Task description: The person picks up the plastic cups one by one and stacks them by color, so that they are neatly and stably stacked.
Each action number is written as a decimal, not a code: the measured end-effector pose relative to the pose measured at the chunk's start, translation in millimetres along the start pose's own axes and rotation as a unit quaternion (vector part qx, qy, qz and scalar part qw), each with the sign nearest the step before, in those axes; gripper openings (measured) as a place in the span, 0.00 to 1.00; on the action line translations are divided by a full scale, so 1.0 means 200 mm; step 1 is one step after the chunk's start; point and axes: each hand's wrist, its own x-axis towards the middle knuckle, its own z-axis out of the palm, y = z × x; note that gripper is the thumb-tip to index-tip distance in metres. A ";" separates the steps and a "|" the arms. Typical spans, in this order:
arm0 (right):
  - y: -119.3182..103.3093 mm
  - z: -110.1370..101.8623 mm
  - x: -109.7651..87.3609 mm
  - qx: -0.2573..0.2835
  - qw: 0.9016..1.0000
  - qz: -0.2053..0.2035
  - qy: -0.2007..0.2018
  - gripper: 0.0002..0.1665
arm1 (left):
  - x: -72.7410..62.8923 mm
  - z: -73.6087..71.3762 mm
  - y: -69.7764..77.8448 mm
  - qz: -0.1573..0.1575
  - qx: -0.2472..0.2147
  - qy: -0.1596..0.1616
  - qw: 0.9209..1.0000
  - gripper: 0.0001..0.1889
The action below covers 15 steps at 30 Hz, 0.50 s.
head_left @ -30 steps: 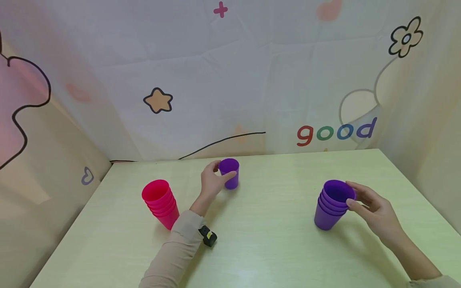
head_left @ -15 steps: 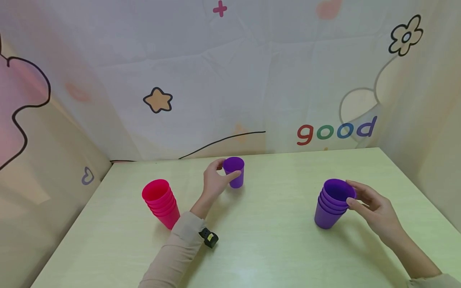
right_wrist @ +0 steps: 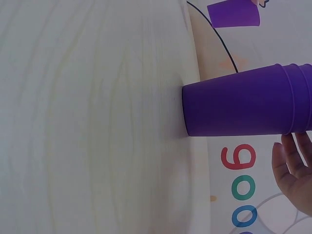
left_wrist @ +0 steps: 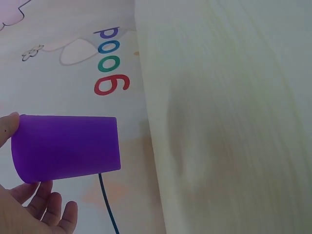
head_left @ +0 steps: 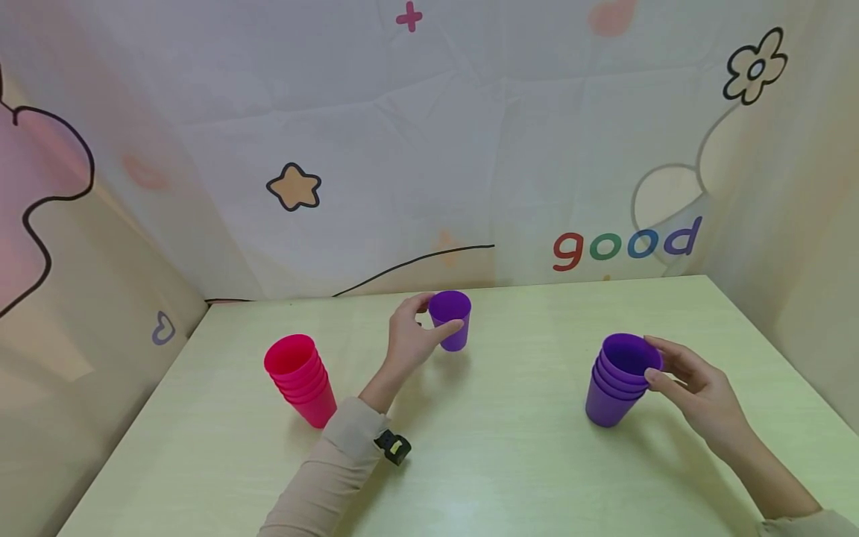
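Note:
My left hand [head_left: 412,335] pinches the rim of a single purple cup [head_left: 456,335] near the back of the table, thumb on the near side. In the left wrist view this purple cup [left_wrist: 68,146] hangs a little above the tabletop, mouth up. At the right, a stack of nested purple cups [head_left: 609,403] stands on the table, leaning slightly. My right hand [head_left: 701,399] holds its top rim between thumb and fingers. The right wrist view shows the base of the purple stack [right_wrist: 234,105] on the tabletop, with the fingers [right_wrist: 292,161] against the rims.
A stack of red-pink cups [head_left: 312,395] stands on the left, close to my left forearm. The pale table [head_left: 496,462] ends at the back against a printed curtain [head_left: 376,149], and more curtain hangs along both sides.
My left hand has carried the single purple cup to the right along the back of the table. The right hand and both stacks stay where they were.

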 end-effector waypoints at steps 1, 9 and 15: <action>0.00 0.00 0.00 -0.001 1.000 0.000 0.000 0.25 | 0.00 0.00 0.01 0.003 0.000 -0.002 1.000 0.31; 0.00 0.00 0.00 0.000 1.000 -0.003 0.000 0.24 | -0.03 0.01 0.07 0.040 -0.001 -0.018 0.999 0.30; 0.00 0.00 0.00 -0.007 1.000 0.002 -0.001 0.25 | -0.05 0.01 0.12 0.060 -0.002 -0.031 0.998 0.29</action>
